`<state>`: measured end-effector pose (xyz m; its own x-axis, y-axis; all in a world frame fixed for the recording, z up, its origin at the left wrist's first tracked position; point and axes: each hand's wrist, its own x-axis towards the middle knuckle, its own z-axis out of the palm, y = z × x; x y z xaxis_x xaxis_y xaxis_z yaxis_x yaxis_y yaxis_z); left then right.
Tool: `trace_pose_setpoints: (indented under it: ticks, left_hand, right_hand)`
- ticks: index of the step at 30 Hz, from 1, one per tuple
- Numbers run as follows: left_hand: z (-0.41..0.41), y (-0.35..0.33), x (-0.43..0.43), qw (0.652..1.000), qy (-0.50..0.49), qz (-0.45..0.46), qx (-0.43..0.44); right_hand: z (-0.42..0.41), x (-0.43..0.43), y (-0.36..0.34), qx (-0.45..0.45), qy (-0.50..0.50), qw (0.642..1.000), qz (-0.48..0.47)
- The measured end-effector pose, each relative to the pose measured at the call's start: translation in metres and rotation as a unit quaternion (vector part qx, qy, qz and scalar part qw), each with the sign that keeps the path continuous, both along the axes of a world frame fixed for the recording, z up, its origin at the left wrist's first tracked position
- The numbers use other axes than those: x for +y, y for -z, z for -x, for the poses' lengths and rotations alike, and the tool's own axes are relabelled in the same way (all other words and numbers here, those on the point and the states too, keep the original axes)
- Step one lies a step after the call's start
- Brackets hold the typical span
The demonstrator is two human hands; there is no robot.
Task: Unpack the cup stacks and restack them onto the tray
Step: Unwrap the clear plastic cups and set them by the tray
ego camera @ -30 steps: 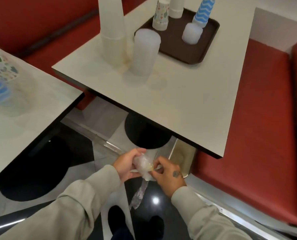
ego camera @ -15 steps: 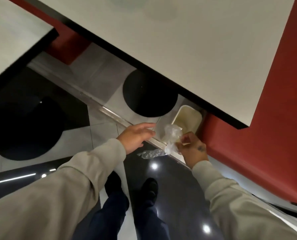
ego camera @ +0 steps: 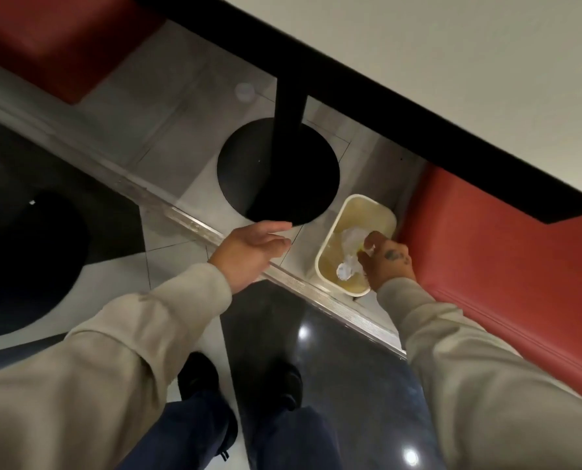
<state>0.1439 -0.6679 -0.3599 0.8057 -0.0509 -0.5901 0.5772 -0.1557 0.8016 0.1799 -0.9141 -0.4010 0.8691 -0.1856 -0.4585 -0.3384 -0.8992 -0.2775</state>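
Wrap disposal: risk noted.
Right hand pinches plastic wrap over bin; left hand wide, empty. Clinging film may drop outside.

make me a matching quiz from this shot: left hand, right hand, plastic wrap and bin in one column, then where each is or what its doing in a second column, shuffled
Things
1. left hand
2. right hand
3. plastic wrap
4. bin

Places and states
A. stands on the floor beside the red bench, near the round table base
B. crumpled, in the bin's opening
C. fingers relaxed, holds nothing
D. over the bin, pinches the wrap

Pairs: 1-C, 2-D, 3-B, 4-A
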Motion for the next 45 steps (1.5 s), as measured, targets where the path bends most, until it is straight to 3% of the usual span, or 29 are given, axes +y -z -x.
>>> trace_pose_setpoints:
  ticks: [9, 20, 32, 37, 45]
  left_hand:
    - [0.001, 0.019, 0.031, 1.000, -0.020, -0.003, 0.017]
    - [0.032, -0.055, 0.049, 0.996, -0.041, -0.073, 0.014]
    - [0.072, -0.224, 0.106, 0.983, -0.101, -0.142, -0.054]
    - [0.086, -0.289, 0.150, 0.964, -0.169, -0.180, -0.103]
    - [0.117, -0.339, 0.218, 0.928, -0.270, -0.220, -0.131]
  right_hand:
    - [-0.018, 0.011, 0.026, 0.040, -0.024, 0.999, 0.025]
    - [0.016, 0.075, -0.102, 0.105, -0.197, 0.973, -0.058]
    - [0.029, 0.164, -0.281, 0.022, -0.381, 0.915, -0.133]
    - [0.024, 0.207, -0.349, -0.036, -0.422, 0.888, -0.179]
    - [0.015, 0.277, -0.413, -0.101, -0.492, 0.839, -0.211]
